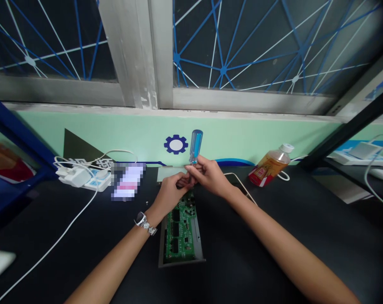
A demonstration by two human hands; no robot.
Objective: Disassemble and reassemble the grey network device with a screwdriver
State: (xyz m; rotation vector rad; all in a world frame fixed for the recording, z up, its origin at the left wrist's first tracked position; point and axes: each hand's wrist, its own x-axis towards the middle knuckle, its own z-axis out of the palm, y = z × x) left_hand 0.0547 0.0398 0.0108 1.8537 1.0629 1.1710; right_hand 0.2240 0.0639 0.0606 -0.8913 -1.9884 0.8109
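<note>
A screwdriver (196, 143) with a clear blue handle stands upright in my right hand (206, 172), its handle end pointing up. The fingers of that hand are closed round the lower handle. My left hand (178, 185) is right beside it, fingers curled in near the screwdriver's lower part; what they pinch, if anything, is hidden. Below both hands lies a green circuit board (180, 232) in a long grey metal tray (198, 238). The far end of the board and the screwdriver's tip are covered by my hands.
To the left are a lit phone (128, 181) and a white power strip (96, 180) with plugs and cables. A drink bottle (269, 166) stands at the right back, near a flat white-edged device (242, 185). One small screw (147, 203) lies left of my hand.
</note>
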